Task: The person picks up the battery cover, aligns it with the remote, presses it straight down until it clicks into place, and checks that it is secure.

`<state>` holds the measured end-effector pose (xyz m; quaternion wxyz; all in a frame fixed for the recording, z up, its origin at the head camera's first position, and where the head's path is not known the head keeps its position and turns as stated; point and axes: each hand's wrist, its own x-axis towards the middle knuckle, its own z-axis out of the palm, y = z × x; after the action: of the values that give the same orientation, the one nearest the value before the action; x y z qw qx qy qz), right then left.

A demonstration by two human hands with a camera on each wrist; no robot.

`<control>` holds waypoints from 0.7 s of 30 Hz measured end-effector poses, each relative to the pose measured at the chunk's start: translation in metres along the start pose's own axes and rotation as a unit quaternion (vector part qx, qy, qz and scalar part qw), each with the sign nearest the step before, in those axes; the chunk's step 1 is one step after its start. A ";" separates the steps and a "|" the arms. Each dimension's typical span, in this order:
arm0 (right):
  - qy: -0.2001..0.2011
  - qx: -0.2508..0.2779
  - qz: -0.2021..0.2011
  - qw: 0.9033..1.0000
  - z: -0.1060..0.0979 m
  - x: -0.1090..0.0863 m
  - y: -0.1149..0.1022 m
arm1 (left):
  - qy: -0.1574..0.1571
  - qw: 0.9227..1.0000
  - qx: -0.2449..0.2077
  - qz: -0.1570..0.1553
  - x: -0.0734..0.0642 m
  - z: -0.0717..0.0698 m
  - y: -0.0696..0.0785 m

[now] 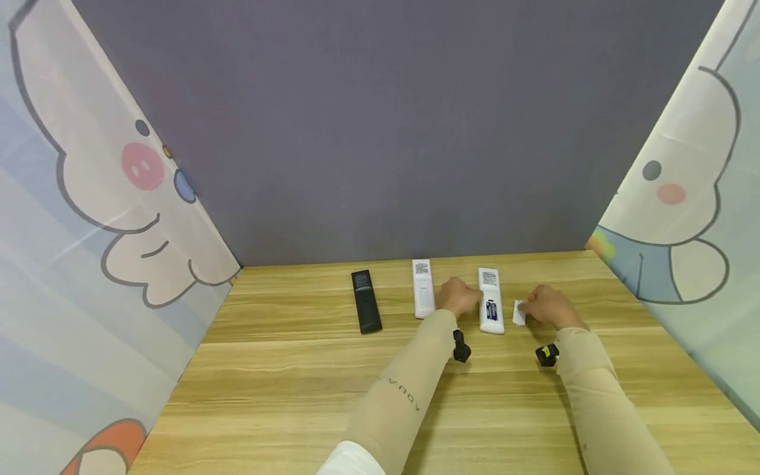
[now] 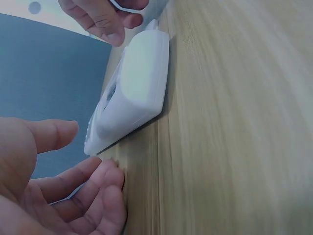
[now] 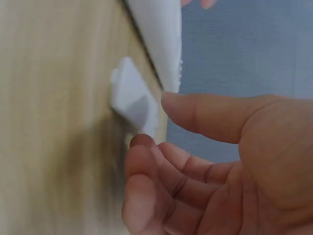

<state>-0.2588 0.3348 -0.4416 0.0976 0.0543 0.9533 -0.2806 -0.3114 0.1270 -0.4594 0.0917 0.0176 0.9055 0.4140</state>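
A white remote control (image 1: 491, 316) lies back-side up on the table, with batteries (image 1: 491, 310) showing in its uncovered compartment. My left hand (image 1: 458, 296) is at its left side, thumb raised and fingers loosely bent; in the left wrist view nothing lies between them. To the right of the remote is a small white battery cover (image 3: 132, 93). My right hand (image 1: 549, 306) is at this cover, thumb and fingertips spread apart close to its near end. In the right wrist view a finger's shadow falls across the cover.
Left of my left hand lies another white remote (image 1: 423, 297), its battery compartment covered. Farther left is a black remote (image 1: 366, 303), also back-side up. A grey panel (image 1: 380, 132) stands along the wooden table's (image 1: 285, 396) far edge, with cartoon-printed curtains (image 1: 47, 277) at both sides.
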 end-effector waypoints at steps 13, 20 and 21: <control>-0.033 0.021 0.019 0.999 0.010 0.004 0.006 | 0.015 0.996 0.087 -0.030 0.005 0.022 0.020; -0.036 0.032 0.020 0.999 0.011 0.003 0.005 | 0.028 0.992 0.113 -0.038 0.008 0.032 0.027; -0.036 0.034 0.021 0.999 0.011 0.003 0.004 | 0.031 0.993 0.109 -0.040 0.009 0.033 0.028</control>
<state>-0.2591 0.3328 -0.4533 0.1359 0.0679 0.9378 -0.3122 -0.3154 0.1708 -0.4609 0.0776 -0.0211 0.9475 0.3096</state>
